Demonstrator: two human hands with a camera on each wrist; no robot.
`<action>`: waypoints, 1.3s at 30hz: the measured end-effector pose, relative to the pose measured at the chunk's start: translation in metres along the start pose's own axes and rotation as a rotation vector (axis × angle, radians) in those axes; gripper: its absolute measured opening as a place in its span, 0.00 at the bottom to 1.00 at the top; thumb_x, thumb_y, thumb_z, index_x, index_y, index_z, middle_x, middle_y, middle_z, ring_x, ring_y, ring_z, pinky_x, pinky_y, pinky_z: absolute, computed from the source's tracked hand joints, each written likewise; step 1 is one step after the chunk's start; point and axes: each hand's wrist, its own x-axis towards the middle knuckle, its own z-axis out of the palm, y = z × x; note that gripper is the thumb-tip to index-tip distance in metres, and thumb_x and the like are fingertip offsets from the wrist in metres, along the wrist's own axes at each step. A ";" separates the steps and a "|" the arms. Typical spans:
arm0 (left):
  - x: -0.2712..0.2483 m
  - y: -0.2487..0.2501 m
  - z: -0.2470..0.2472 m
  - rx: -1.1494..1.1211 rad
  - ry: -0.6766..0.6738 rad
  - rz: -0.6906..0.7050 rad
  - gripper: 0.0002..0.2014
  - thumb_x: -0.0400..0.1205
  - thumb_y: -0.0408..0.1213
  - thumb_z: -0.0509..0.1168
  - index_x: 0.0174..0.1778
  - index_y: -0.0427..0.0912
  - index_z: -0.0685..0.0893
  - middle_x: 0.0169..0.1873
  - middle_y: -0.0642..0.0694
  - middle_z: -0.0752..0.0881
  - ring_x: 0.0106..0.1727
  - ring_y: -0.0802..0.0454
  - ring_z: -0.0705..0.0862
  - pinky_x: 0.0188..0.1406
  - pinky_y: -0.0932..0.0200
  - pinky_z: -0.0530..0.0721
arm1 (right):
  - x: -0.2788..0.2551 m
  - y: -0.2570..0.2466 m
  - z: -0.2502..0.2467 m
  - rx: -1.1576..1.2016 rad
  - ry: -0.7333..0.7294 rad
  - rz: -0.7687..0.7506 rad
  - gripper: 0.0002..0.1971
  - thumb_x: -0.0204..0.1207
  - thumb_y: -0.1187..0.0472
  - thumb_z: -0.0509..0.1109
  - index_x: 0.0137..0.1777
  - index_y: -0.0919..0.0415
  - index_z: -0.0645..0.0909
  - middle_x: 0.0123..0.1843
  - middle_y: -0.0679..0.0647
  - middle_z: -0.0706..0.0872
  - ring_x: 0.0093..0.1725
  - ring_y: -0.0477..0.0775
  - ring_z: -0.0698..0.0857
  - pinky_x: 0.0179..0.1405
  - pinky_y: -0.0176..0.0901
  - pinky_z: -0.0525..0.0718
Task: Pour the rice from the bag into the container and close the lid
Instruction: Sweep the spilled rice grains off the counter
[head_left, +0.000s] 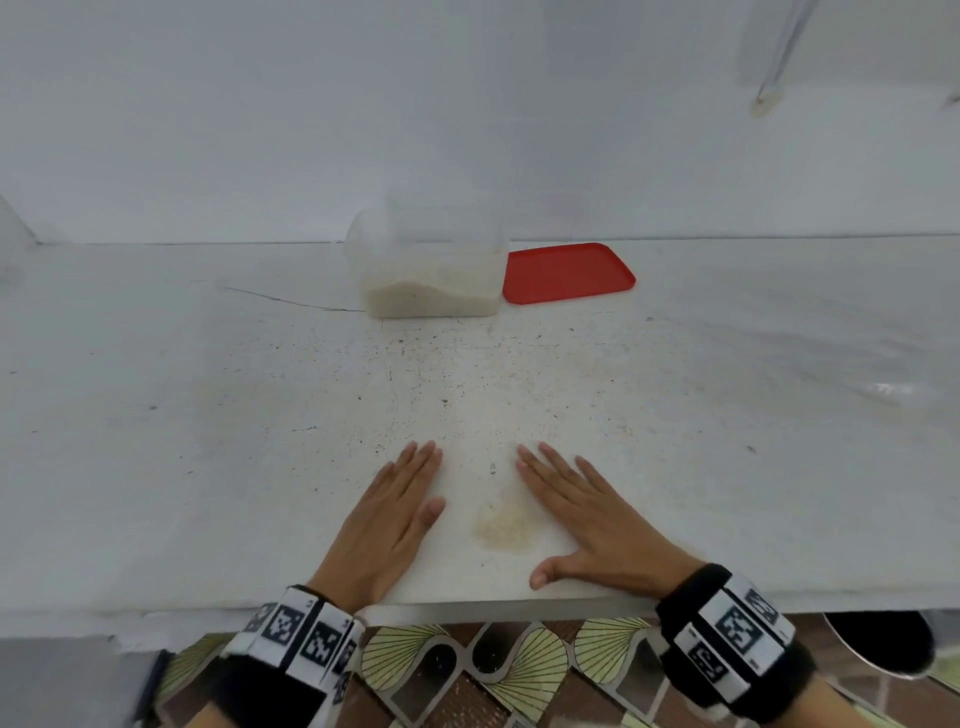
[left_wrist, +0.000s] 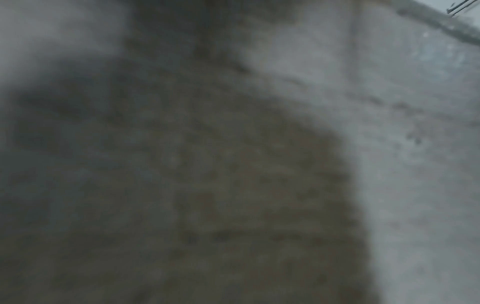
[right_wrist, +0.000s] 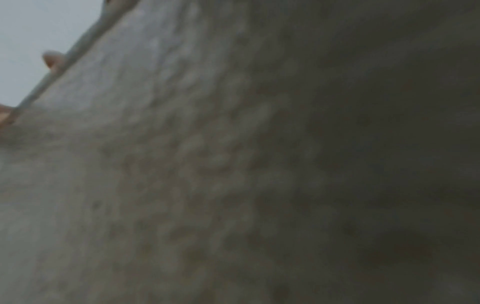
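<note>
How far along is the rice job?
Partly done: rice sits in the clear container. Nothing in hand: left hand and right hand lie flat on the counter. Left: red lid lies beside the container, not yet fitted.

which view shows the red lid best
The head view: the red lid lies flat on the counter, right of the container holding rice, and is fully visible. Both wrist views are dark, blurred close-ups of the counter and show no lid.
</note>
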 end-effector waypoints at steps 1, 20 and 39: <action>0.001 0.000 0.001 0.059 0.002 -0.033 0.46 0.66 0.72 0.15 0.78 0.51 0.38 0.79 0.58 0.38 0.77 0.68 0.32 0.74 0.72 0.29 | -0.002 0.002 -0.001 0.004 0.007 0.049 0.57 0.54 0.16 0.32 0.75 0.53 0.22 0.77 0.43 0.22 0.75 0.40 0.21 0.76 0.46 0.25; -0.008 0.007 0.008 0.283 -0.097 0.074 0.33 0.85 0.59 0.32 0.81 0.40 0.49 0.80 0.45 0.51 0.81 0.53 0.46 0.76 0.57 0.44 | -0.007 -0.003 0.004 -0.050 0.041 0.071 0.53 0.59 0.18 0.31 0.80 0.49 0.30 0.79 0.41 0.27 0.76 0.42 0.22 0.76 0.52 0.26; 0.014 0.026 0.017 0.286 -0.108 0.141 0.44 0.69 0.72 0.21 0.77 0.49 0.33 0.79 0.54 0.33 0.78 0.60 0.30 0.76 0.58 0.28 | 0.004 -0.012 0.011 0.065 0.113 0.273 0.49 0.51 0.17 0.21 0.75 0.35 0.29 0.79 0.44 0.27 0.79 0.51 0.26 0.77 0.53 0.29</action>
